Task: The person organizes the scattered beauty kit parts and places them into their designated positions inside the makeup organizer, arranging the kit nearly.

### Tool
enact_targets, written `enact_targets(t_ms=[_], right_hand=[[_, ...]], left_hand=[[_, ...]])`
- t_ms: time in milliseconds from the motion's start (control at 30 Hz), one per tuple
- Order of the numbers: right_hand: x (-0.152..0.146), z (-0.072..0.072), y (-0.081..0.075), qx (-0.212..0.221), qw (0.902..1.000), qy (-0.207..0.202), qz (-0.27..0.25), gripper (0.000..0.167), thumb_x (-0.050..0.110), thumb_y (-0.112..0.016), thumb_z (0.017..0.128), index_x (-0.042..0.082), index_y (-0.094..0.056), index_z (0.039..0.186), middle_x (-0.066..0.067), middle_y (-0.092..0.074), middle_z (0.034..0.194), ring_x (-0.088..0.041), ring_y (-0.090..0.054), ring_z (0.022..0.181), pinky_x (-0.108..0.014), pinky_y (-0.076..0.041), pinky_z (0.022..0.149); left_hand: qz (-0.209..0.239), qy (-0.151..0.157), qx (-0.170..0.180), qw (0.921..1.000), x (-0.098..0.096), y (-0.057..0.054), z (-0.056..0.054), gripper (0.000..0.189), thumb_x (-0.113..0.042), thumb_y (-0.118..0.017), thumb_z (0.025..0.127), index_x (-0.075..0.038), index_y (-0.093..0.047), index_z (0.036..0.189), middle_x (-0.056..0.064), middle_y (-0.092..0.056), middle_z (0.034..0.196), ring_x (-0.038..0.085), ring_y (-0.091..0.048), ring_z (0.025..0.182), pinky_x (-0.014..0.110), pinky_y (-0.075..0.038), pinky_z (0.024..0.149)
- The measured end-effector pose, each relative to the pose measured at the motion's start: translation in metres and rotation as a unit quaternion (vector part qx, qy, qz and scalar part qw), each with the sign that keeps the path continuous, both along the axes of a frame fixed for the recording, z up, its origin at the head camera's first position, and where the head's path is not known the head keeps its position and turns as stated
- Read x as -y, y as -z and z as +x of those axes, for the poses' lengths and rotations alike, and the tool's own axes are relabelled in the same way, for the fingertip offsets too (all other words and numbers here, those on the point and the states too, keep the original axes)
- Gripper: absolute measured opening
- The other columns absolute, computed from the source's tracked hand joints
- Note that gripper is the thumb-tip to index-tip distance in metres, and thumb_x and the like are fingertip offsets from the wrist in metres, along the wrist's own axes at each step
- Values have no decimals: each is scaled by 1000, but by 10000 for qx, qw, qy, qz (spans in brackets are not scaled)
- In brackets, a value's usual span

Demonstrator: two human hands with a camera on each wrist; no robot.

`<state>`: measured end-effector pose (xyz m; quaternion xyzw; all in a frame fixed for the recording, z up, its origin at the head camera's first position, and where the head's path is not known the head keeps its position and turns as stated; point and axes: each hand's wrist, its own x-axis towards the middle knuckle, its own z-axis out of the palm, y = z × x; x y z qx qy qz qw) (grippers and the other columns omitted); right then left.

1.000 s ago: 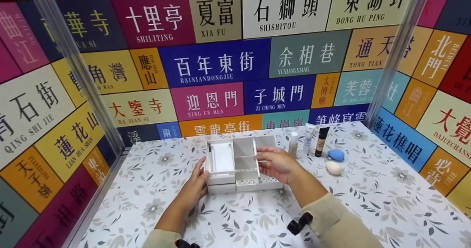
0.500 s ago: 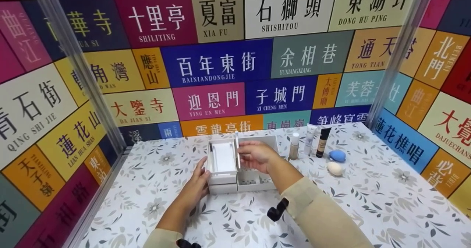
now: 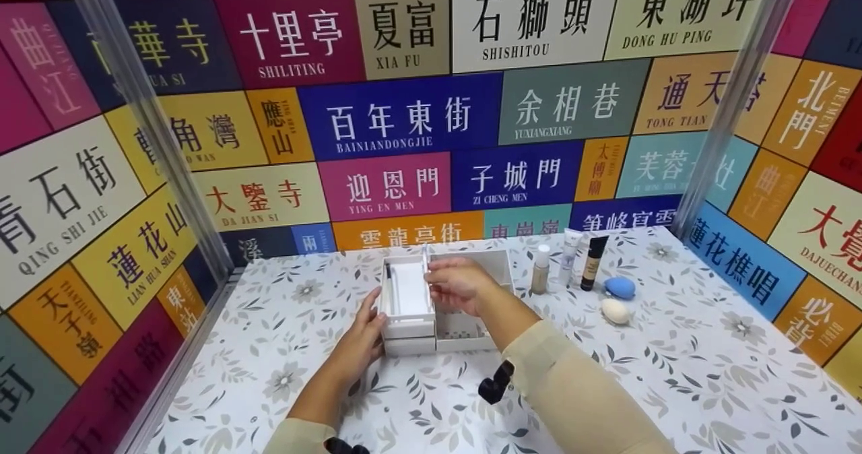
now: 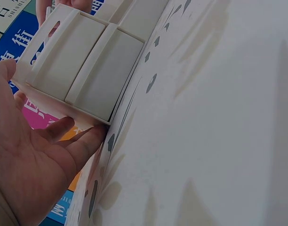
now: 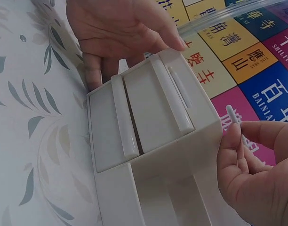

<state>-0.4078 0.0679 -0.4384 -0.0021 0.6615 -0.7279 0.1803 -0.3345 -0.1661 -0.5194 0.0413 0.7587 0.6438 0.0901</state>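
A white drawer organizer (image 3: 409, 346) stands on the table, with two drawers at its left front and larger compartments to the right. On top of the drawers is a shallow tray with a slim, dark-tipped item (image 3: 390, 279). My left hand (image 3: 363, 329) touches the organizer's left side, thumb near the upper front corner and fingers spread down the wall; the left wrist view has it beside the drawer fronts (image 4: 106, 70). Above the tray's right edge my right hand (image 3: 461, 287) pinches a thin white strip (image 5: 232, 113) between thumb and forefinger. Its lower part is hidden by the fingers.
Right of the organizer stand a pump bottle (image 3: 541, 271), a white tube (image 3: 569, 258) and a black-capped foundation tube (image 3: 592, 264). A blue makeup sponge (image 3: 619, 287) and a cream sponge (image 3: 615, 311) lie in front. A sign-covered wall (image 3: 404, 117) rises behind the floral table (image 3: 283, 380).
My right hand has moved left with the thin white strip, from the right compartments to the tray's right edge. The left hand keeps its place on the organizer's side.
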Motion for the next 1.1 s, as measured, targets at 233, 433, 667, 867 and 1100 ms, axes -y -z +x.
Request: enact_targets(t_ms=[233, 433, 667, 867, 1100], right_hand=[[-2, 1, 3, 27, 10000, 46, -24, 45, 1, -70, 99, -1, -63, 143, -11, -69, 105, -13, -67, 76, -19, -61, 69], [-8, 2, 4, 21, 9999, 97, -71, 48, 3, -70, 99, -1, -61, 146, -15, -70, 112, -13, -67, 77, -20, -62, 71], [-30, 10, 6, -113, 9995, 236, -194, 41, 7, -73, 99, 3, -67, 140, -10, -72, 106, -17, -69, 83, -24, -64, 79], [-51, 20, 9, -185, 9991, 285, -260, 46, 10, -72, 101, 0, -61, 144, -8, -70, 105, -17, -69, 84, -25, -64, 80], [-76, 33, 15, -312, 9984, 221, -417, 41, 12, -71, 102, 3, -64, 141, -8, -67, 110, -15, -67, 84, -24, -63, 79]], left_hand=[[-29, -57, 79, 9999, 0, -1, 1, 61, -55, -46, 111, -58, -18, 166, 18, -9, 181, 46, -32, 161, 62, -36, 128], [-13, -78, 92, 9999, 0, -1, 1, 61, -54, -46, 111, -58, -18, 165, 16, -9, 182, 45, -33, 161, 61, -37, 128], [2, -75, 18, 10000, -2, -1, 0, 62, -51, -45, 113, -54, -17, 167, 20, -10, 181, 47, -32, 161, 63, -35, 128], [4, -77, 28, 10000, -2, -3, 1, 63, -51, -45, 113, -53, -16, 168, 20, -9, 181, 47, -31, 161, 63, -34, 129], [77, -113, 81, 9999, -3, -2, 2, 62, -51, -46, 112, -54, -17, 168, 19, -8, 181, 47, -32, 161, 63, -35, 129]])
